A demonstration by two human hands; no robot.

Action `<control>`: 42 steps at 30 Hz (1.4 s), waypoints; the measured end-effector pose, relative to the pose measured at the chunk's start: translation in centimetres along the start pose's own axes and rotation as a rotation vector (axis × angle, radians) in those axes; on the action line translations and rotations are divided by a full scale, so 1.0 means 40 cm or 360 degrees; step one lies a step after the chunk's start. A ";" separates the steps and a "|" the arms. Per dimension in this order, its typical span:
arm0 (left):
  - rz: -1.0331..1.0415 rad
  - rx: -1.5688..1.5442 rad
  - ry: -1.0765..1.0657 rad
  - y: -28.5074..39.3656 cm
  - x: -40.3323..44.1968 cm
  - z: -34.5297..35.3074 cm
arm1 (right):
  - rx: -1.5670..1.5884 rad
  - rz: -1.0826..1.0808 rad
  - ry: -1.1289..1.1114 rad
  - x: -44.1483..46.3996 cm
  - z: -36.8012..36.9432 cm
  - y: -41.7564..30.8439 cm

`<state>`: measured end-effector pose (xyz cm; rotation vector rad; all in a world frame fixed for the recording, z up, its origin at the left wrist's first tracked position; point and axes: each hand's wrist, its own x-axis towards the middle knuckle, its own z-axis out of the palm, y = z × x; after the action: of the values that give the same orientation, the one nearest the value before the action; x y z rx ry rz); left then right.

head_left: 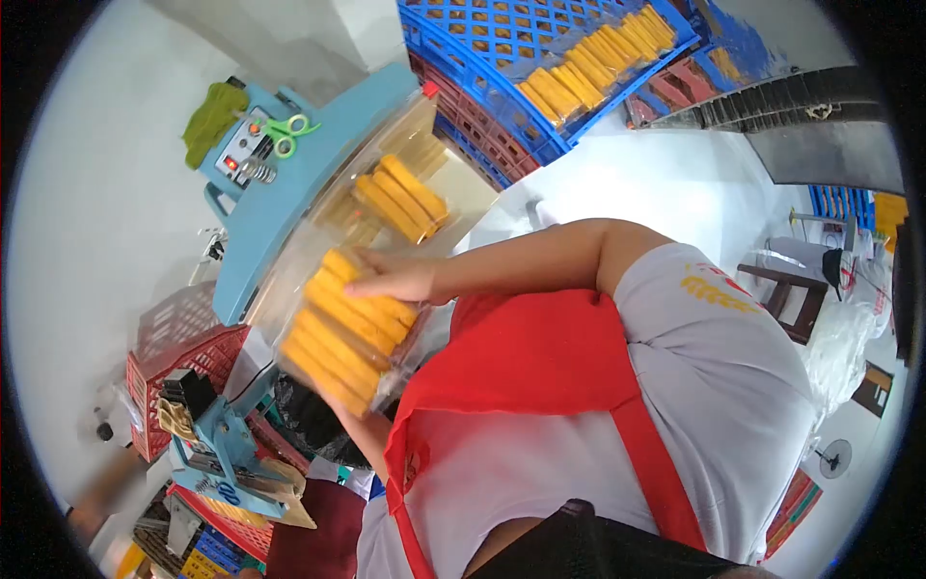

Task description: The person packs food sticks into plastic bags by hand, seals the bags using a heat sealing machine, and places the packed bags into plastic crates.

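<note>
A clear plastic pack of yellow stick-shaped pieces [333, 352] is held up before the red apron, its sticks lying in rows. My right hand [400, 277] grips its upper side, thumb across the sticks. From below, my left hand [349, 405] holds the lower end, most of its fingers hidden behind the pack. Just beyond stands a light-blue bag sealer [275, 227] with a lit red switch. On its tan shelf [463, 179] lies another pack of yellow sticks [400, 198].
Green-handled scissors [287, 135] and a green cloth [214, 124] rest on the sealer. Stacked crates stand at the top, the upper blue crate [482, 92] holding more yellow packs [598, 63]. Lower left are a red crate [145, 396] and a second blue machine [227, 444].
</note>
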<state>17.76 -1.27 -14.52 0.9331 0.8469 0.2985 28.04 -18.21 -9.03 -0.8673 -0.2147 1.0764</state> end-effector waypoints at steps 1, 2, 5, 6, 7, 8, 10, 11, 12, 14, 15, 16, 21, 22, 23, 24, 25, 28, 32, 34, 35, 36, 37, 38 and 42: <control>0.0067 0.0033 0.0039 0.005 -0.022 0.016 | -0.0254 -0.0096 -0.0064 -0.017 0.001 -0.031; 0.0136 0.0068 0.0058 0.007 -0.046 0.039 | -0.0234 -0.0096 -0.0061 -0.025 -0.013 -0.053; 0.0340 0.0181 0.0055 0.000 -0.100 0.164 | -0.0818 -0.0527 -0.0145 -0.075 -0.078 -0.183; 0.0390 0.0218 0.0021 -0.013 -0.114 0.223 | -0.0670 -0.0564 -0.0192 -0.136 -0.100 -0.279; 0.0426 0.0249 -0.0030 -0.035 -0.125 0.296 | -0.0523 -0.0594 -0.0242 -0.191 -0.147 -0.344; 0.0468 0.0276 -0.0062 -0.062 -0.143 0.363 | -0.0519 -0.0590 -0.0271 -0.224 -0.226 -0.371; 0.0486 0.0319 -0.0164 -0.133 -0.154 0.535 | -0.0482 -0.0502 -0.0021 -0.293 -0.397 -0.430; 0.0480 0.0341 -0.0217 -0.175 -0.155 0.628 | -0.0412 -0.0423 0.0062 -0.337 -0.477 -0.468; 0.0477 0.0364 -0.0282 -0.219 -0.144 0.724 | -0.0266 -0.0306 0.0068 -0.377 -0.562 -0.530; 0.0496 0.0542 -0.0469 -0.312 -0.103 0.927 | 0.0013 -0.0275 0.0224 -0.417 -0.756 -0.591; 0.0545 0.0715 -0.0565 -0.353 -0.077 1.024 | 0.0049 -0.0265 0.0338 -0.433 -0.836 -0.627; 0.0489 0.0693 -0.0646 -0.390 -0.043 1.118 | 0.0078 -0.0229 0.0455 -0.432 -0.913 -0.659; 0.0024 -0.0098 -0.0848 -0.498 0.179 1.368 | 0.0148 -0.0202 0.0469 -0.304 -1.208 -0.707; -0.0054 -0.0019 -0.0802 -0.511 0.221 1.376 | 0.0174 -0.0230 0.0430 -0.270 -1.258 -0.689; -0.0140 0.0063 -0.0759 -0.528 0.256 1.378 | 0.0177 -0.0135 0.0501 -0.237 -1.307 -0.671; -0.0142 0.0081 -0.0751 -0.543 0.280 1.376 | 0.0196 -0.0135 0.0497 -0.206 -1.352 -0.648; -0.0230 0.0225 -0.0663 -0.557 0.302 1.370 | 0.0274 -0.0016 0.0479 -0.178 -1.386 -0.625; -0.0388 0.0315 -0.0501 -0.603 0.365 1.323 | 0.0275 0.0160 0.0479 -0.129 -1.438 -0.571; -0.0364 0.0136 -0.0461 -0.580 0.321 1.307 | -0.0015 0.0150 0.0479 -0.101 -1.385 -0.563; -0.0224 0.0200 -0.0477 -0.602 0.329 1.274 | -0.0795 -0.0204 0.0662 -0.062 -1.399 -0.519; -0.0078 0.0266 -0.0497 -0.615 0.337 1.261 | -0.1578 -0.0575 0.0819 -0.047 -1.416 -0.499; -0.0078 0.0263 -0.0505 -0.611 0.321 1.267 | -0.1584 -0.0578 0.0825 -0.049 -1.417 -0.496; -0.0080 0.0149 -0.0590 -0.602 0.290 1.272 | -0.1239 -0.0433 0.0768 -0.060 -1.411 -0.493; -0.0081 0.0037 -0.0675 -0.592 0.264 1.280 | -0.0895 -0.0293 0.0707 -0.071 -1.408 -0.490; 0.0311 0.0303 -0.0539 -0.580 0.185 1.369 | -0.0453 -0.0476 0.0531 -0.187 -1.336 -0.619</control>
<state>60.83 -42.60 -19.89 1.2079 0.4780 0.2212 70.41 -56.62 -25.02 -1.2134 -0.2119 0.6185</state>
